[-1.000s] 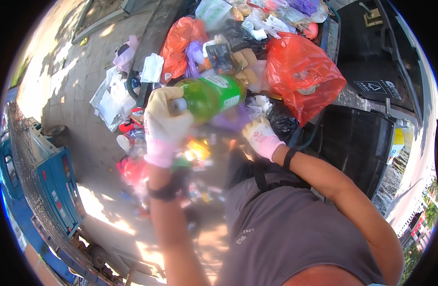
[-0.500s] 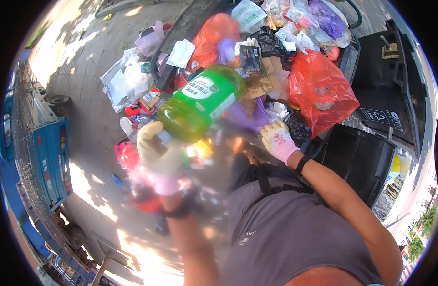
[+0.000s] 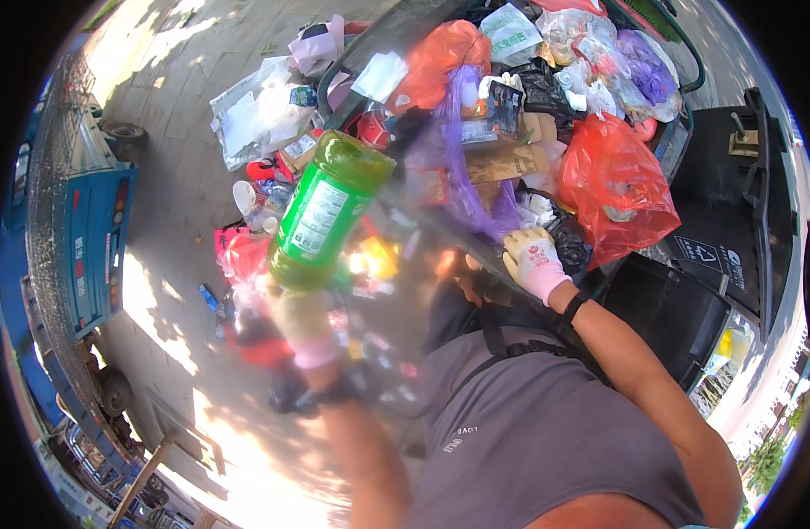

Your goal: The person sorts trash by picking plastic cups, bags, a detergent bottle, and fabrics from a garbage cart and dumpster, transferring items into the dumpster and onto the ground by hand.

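Observation:
My left hand, in a pale glove with a pink cuff, is blurred. It holds a large green-labelled plastic bottle by its lower end; the bottle is tilted, and yellow-green shows through its clear wall. Against the near edge of the waste heap, my right hand, gloved alike, has its fingers closed on a thin purple plastic bag. That bag stretches up over flattened brown cardboard. Right beside the right hand lie a black bag and a big red plastic bag.
The heap lies in a dark-framed cart. Loose litter, including a pink-red bag and a white plastic sheet, covers the ground to the left. Black wheeled bins stand at right. A blue truck is parked at far left.
The bottle has swung from slanted to steeper and moved left, its label turned to another side. My left hand has dropped lower. The right hand remains on the purple bag.

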{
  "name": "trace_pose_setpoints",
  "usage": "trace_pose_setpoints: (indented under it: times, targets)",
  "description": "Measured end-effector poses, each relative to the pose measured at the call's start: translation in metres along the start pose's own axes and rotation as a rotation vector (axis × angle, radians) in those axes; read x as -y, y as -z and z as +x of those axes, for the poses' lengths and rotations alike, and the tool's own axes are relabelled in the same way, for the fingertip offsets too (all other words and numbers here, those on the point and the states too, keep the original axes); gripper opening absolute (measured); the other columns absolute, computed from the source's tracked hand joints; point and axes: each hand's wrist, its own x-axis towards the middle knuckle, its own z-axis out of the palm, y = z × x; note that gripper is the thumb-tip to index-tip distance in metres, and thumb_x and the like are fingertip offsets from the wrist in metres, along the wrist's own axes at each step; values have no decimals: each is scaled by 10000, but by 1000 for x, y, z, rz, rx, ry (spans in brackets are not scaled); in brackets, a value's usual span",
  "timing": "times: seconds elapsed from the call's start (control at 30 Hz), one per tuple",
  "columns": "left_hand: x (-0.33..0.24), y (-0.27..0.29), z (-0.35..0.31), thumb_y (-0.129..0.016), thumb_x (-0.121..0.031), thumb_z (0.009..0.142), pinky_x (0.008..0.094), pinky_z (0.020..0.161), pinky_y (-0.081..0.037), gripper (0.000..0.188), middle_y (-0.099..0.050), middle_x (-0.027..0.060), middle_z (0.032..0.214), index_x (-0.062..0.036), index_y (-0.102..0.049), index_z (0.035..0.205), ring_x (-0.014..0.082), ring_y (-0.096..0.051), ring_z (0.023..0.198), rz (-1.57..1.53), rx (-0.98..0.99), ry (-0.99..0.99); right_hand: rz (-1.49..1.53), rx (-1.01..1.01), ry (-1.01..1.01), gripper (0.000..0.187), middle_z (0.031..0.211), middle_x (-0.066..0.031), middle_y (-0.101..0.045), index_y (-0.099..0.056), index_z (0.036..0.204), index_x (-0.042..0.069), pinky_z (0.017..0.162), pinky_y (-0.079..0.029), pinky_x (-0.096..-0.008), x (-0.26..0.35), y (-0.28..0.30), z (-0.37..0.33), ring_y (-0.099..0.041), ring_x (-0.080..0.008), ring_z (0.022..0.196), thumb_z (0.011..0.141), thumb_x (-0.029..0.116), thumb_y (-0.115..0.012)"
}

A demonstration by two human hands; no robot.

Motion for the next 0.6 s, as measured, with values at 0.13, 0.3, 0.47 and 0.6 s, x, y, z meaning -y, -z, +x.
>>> trace_pose_setpoints:
  times: [0.13,0.3,0.47,0.6]
  targets:
    - [-3,20,-9,-613,-63,896,535,1195,-437,565,-567,148,1514,-39,-527,1454,344,-558,1375,-56,-2,21,10,-113,69,293,1125,-139,-714,-701,1116,57,1026,-455,-465,-1,1,-3,-659,-334,1108,923,268,-639]
    - [-9,24,-22,-639,-80,900,532,1214,-420,614,-559,149,1531,-38,-508,1498,336,-544,1397,56,-88,4,37,-38,62,320,1152,-155,-714,-701,1138,48,1039,-455,-479,-4,4,-4,-656,-350,1123,930,280,-632]
    - [-28,-9,-28,-653,-85,884,539,1214,-421,696,-562,138,1523,-31,-458,1550,324,-554,1392,346,-132,-22,76,54,45,380,1205,-179,-710,-697,1198,38,1050,-463,-497,-6,23,0,-651,-376,1161,943,310,-621]
    - [-43,-26,-30,-655,-84,870,538,1190,-452,715,-560,147,1519,-26,-448,1552,325,-569,1379,399,-133,-27,168,136,16,473,1323,-202,-688,-677,1304,28,1079,-460,-488,-2,45,12,-634,-380,1246,960,343,-601]
